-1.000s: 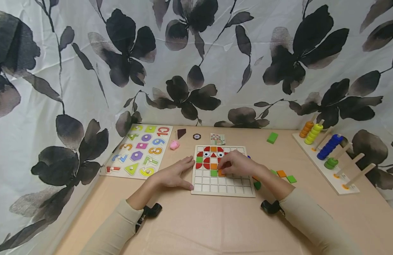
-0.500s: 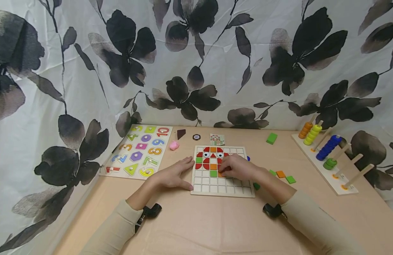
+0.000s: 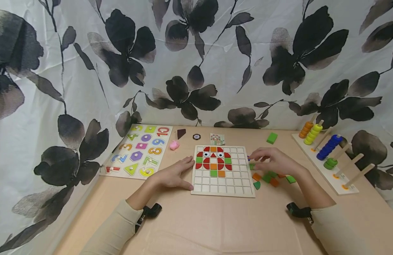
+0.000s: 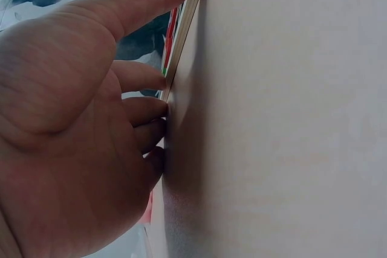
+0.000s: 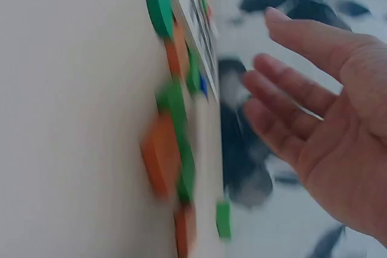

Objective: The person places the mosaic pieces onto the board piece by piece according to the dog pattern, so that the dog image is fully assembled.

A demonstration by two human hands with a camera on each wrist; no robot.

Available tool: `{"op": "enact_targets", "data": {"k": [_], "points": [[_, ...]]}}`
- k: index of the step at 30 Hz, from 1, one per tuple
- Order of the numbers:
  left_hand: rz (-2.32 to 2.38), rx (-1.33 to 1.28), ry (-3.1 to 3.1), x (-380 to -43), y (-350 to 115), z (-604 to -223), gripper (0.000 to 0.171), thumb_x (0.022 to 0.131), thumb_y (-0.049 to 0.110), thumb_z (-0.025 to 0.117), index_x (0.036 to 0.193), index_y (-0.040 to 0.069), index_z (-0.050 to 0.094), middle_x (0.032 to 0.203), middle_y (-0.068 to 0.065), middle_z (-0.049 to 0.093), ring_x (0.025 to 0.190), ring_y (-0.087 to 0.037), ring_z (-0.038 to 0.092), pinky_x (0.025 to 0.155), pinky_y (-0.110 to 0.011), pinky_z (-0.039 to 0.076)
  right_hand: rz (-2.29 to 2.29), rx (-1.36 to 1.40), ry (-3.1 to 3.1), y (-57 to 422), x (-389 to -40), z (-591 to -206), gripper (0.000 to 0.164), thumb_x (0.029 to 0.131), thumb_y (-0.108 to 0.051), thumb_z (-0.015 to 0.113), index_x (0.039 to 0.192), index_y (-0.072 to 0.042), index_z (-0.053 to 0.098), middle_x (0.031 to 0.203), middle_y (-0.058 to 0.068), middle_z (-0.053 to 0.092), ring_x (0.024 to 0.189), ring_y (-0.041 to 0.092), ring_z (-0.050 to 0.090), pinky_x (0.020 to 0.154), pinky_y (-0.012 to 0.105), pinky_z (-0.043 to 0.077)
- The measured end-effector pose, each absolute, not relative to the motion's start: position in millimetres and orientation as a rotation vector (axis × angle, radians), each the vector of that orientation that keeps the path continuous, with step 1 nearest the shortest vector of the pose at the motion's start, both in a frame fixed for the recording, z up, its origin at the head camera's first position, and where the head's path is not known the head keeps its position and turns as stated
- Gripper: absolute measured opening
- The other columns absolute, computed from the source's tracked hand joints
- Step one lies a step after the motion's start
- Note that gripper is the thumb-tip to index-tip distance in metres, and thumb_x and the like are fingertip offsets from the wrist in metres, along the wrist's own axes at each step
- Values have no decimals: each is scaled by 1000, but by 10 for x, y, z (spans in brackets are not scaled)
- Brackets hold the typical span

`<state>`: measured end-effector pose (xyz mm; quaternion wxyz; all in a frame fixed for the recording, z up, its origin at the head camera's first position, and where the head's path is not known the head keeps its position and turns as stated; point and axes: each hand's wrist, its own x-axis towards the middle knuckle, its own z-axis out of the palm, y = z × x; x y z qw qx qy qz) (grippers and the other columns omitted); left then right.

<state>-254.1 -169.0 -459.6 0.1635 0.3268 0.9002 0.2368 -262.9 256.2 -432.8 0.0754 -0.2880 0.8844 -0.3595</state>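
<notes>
A square wooden grid board (image 3: 235,185) lies mid-table, bearing red, orange, green and eye-patterned tiles in its upper-left part. My left hand (image 3: 172,174) rests against the board's left edge, thumb by the near corner and fingers higher up; the left wrist view shows the fingertips (image 4: 158,83) touching that edge. To the right of the board, my right hand (image 3: 276,162) hovers above loose tiles with nothing between its fingers. Those include an orange tile (image 3: 256,176), a green tile (image 3: 257,185) and a blurred orange tile (image 5: 162,155). The hand partly hides some of them.
A number-and-shape puzzle (image 3: 137,153) lies at left. Behind the board are a small picture card (image 3: 217,139), a round disc (image 3: 196,137), a pink piece (image 3: 174,145) and a dark piece (image 3: 181,133). A green block (image 3: 272,138) and a peg stacker (image 3: 331,170) sit at right.
My right hand has left the orange tile in the grid and moved right, over the loose tiles. That orange tile now sits beside the green one. The left hand has not moved.
</notes>
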Motion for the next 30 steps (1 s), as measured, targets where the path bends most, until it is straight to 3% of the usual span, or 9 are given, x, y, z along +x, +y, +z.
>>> {"op": "enact_targets", "data": {"k": [8,13,18,30], "points": [[683,924,2566,-2539,-1688,-4590,101,76,51,75,153,9,24,161,-10,11,148,-25,6,118,-41,10,-996,-686,2503,3202,-2623,-4360,36,79,-16,79,113,-12,69,110,7,67,96,31,57,77,28,52],[678,919,2567,-2545,-1687,-4596,101,77,51,75,153,10,25,161,-9,11,148,-24,6,118,-41,11,-982,-665,2459,3421,-2610,-4428,36,78,-17,80,111,-12,69,106,6,68,87,26,56,73,26,50],[681,916,2564,-2545,-1684,-4596,101,76,51,76,153,10,25,161,-8,11,148,-24,6,118,-41,11,-989,-673,2453,3517,-2630,-4494,33,78,-13,79,109,-8,69,97,8,67,79,18,54,68,24,50],[675,912,2564,-2544,-1682,-4585,101,76,51,76,153,10,24,161,-7,10,148,-24,6,118,-41,10,-1021,-532,2577,3478,-2689,-4567,21,81,-3,73,101,-9,68,90,6,64,80,22,54,68,26,51]]}}
